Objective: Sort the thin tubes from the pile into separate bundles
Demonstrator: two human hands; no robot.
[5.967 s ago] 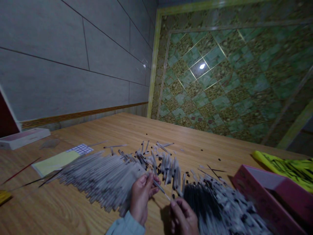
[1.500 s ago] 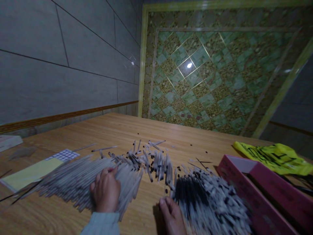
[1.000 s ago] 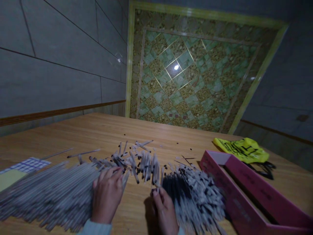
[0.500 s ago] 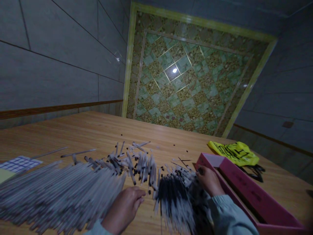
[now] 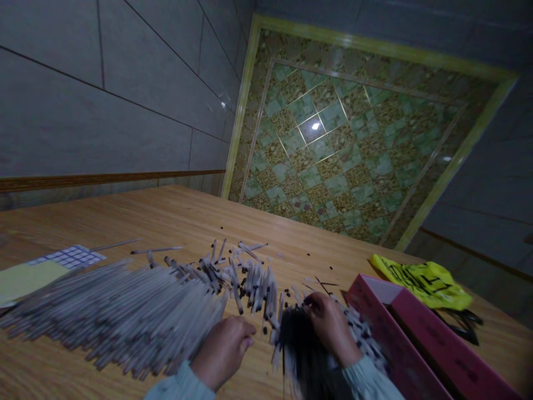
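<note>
My left hand (image 5: 227,347) rests low over the table beside the right end of a wide pile of slim translucent tubes (image 5: 120,316), like pen barrels. Its fingers are curled together, and what they hold, if anything, is hidden. Over the top of a dark, blurred bundle of thin black-and-clear sticks (image 5: 297,333) is my right hand (image 5: 328,322), its thumb and fingers pinched. I cannot make out what sits in that pinch. Between the hands lie short clear tubes with black ends (image 5: 258,286) and small loose black bits.
At the right stands a long pink box (image 5: 420,328), a yellow plastic bag with black print (image 5: 428,283) behind it. Black straps (image 5: 462,325) lie beside the bag. A checked sheet (image 5: 79,255) and a pale yellow paper (image 5: 33,280) are at the left on the wooden table (image 5: 166,214).
My right hand has moved left, from beside the pink box to over the dark bundle. My left hand stays beside the tube pile. The view has turned slightly left.
</note>
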